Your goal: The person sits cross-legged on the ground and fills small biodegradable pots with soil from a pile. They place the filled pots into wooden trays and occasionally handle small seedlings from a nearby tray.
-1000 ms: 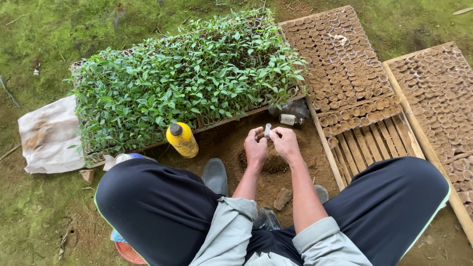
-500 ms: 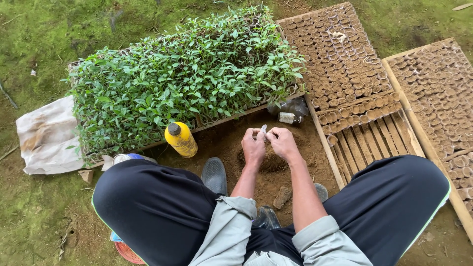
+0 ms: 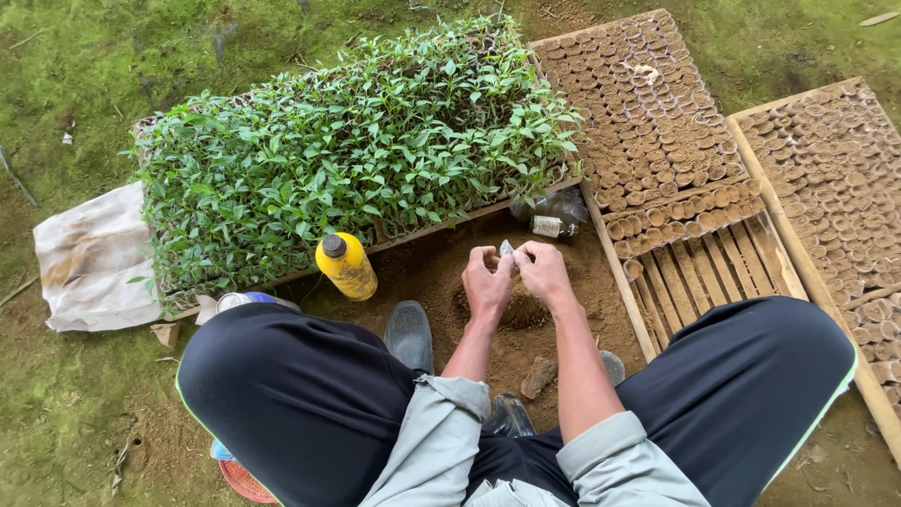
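Left hand (image 3: 487, 284) and right hand (image 3: 542, 271), fingertips pinched together on a small pale plastic sleeve (image 3: 507, 249), now held lower against the fingers than a second ago, above the brown soil heap (image 3: 522, 310); yellow plastic bottle (image 3: 345, 266) left, wooden tray of soil-filled sleeves (image 3: 648, 113) right.

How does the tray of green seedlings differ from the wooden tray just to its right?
The seedling tray is covered with dense green leafy plants; the wooden tray shows only brown soil-filled pots, no leaves. The seedling tray looks full, while the wooden tray has bare slats at its near end. Both lie flat on the ground, side by side.
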